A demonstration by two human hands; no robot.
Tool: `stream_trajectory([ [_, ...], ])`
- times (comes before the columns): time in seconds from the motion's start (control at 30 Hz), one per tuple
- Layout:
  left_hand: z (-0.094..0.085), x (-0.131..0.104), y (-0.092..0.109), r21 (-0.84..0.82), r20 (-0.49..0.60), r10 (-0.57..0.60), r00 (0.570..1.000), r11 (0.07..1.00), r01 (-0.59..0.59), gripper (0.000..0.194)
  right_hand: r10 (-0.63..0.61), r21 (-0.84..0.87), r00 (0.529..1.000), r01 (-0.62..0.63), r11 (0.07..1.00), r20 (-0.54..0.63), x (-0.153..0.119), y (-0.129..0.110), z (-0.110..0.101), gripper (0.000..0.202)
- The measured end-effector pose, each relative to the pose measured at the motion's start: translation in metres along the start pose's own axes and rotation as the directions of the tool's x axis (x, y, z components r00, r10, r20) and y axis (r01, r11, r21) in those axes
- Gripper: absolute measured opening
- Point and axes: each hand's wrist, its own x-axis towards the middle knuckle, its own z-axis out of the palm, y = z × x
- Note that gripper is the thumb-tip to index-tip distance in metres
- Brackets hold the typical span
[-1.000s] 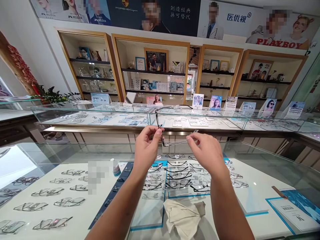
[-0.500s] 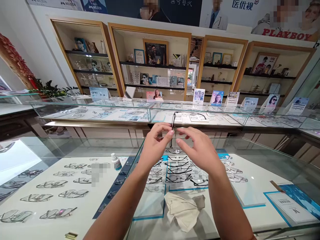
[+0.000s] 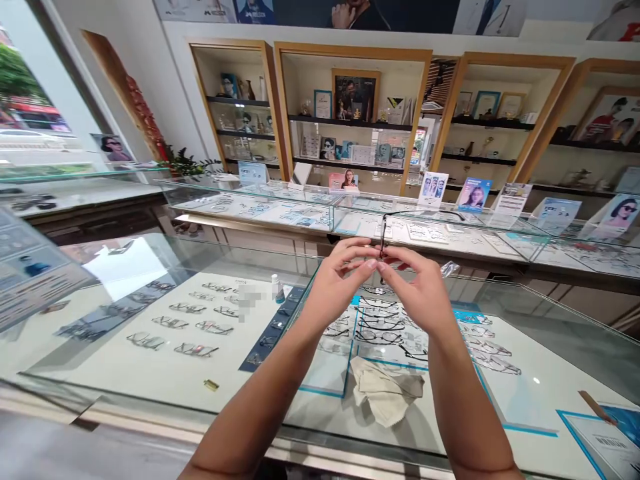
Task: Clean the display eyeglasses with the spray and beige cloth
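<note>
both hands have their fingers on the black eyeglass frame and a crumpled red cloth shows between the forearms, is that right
Not quite: the crumpled cloth between the forearms is beige, not red, as the head view shows. The left hand and right hand do have their fingers on the black eyeglass frame.

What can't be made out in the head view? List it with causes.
Head view:
Dark glasses frame: middle hidden by left hand and right hand.
Clear piece: blurred, partly behind right hand.
Wall poster: cut off by the top edge.
Standing card: print too small to read.
</note>
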Motion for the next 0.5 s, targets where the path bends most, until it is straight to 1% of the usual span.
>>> stream_trajectory([
  [0.03,-0.006,-0.006,-0.002,0.079,-0.047,0.026,0.999,0.997,-0.023,0.023,0.000,-0.012,1.000,0.000,1.000,-0.018,-0.001,0.000,0.000,0.026],
  [0.07,-0.014,-0.013,-0.007,0.173,-0.120,0.059,0.991,0.984,-0.038,0.026,-0.001,-0.024,0.999,0.000,1.000,-0.032,-0.002,0.001,-0.001,0.025],
  [0.1,-0.025,-0.020,-0.016,0.281,-0.220,0.108,0.969,0.959,-0.043,0.028,-0.005,-0.032,0.999,0.003,0.999,-0.039,-0.003,0.000,-0.002,0.023],
  [0.13,-0.039,-0.026,-0.029,0.390,-0.326,0.170,0.930,0.920,-0.031,0.029,-0.013,-0.038,0.999,0.012,0.999,-0.041,-0.004,-0.001,-0.003,0.020],
  [0.17,-0.055,-0.032,-0.045,0.485,-0.437,0.230,0.869,0.874,0.013,0.029,-0.026,-0.043,0.999,0.024,0.999,-0.043,-0.005,-0.003,-0.004,0.019],
  [0.2,-0.074,-0.038,-0.064,0.547,-0.528,0.262,0.808,0.832,0.088,0.033,-0.042,-0.046,0.998,0.040,0.998,-0.044,-0.006,-0.005,-0.005,0.019],
  [0.23,-0.092,-0.044,-0.086,0.573,-0.602,0.261,0.754,0.800,0.180,0.039,-0.057,-0.048,0.997,0.055,0.997,-0.044,-0.007,-0.007,-0.006,0.020],
  [0.27,-0.111,-0.049,-0.108,0.570,-0.654,0.217,0.724,0.771,0.285,0.047,-0.070,-0.048,0.997,0.068,0.997,-0.043,-0.008,-0.009,-0.007,0.020],
  [0.3,-0.128,-0.054,-0.130,0.543,-0.692,0.134,0.710,0.745,0.388,0.054,-0.078,-0.047,0.996,0.075,0.996,-0.043,-0.009,-0.011,-0.007,0.020],
  [0.33,-0.142,-0.058,-0.150,0.491,-0.709,0.015,0.705,0.727,0.480,0.061,-0.080,-0.047,0.996,0.078,0.996,-0.043,-0.010,-0.012,-0.008,0.020],
  [0.37,-0.154,-0.062,-0.168,0.428,-0.698,-0.121,0.706,0.719,0.547,0.065,-0.080,-0.047,0.996,0.077,0.996,-0.045,-0.010,-0.013,-0.009,0.020],
  [0.4,-0.162,-0.066,-0.183,0.395,-0.684,-0.186,0.706,0.719,0.572,0.066,-0.075,-0.047,0.996,0.073,0.996,-0.046,-0.010,-0.014,-0.010,0.020],
  [0.43,-0.167,-0.069,-0.194,0.377,-0.678,-0.214,0.703,0.720,0.582,0.066,-0.069,-0.046,0.997,0.067,0.997,-0.047,-0.010,-0.014,-0.010,0.020],
  [0.5,-0.170,-0.073,-0.208,0.353,-0.668,-0.252,0.701,0.722,0.596,0.066,-0.055,-0.044,0.998,0.054,0.998,-0.036,-0.010,-0.015,-0.012,0.020],
])
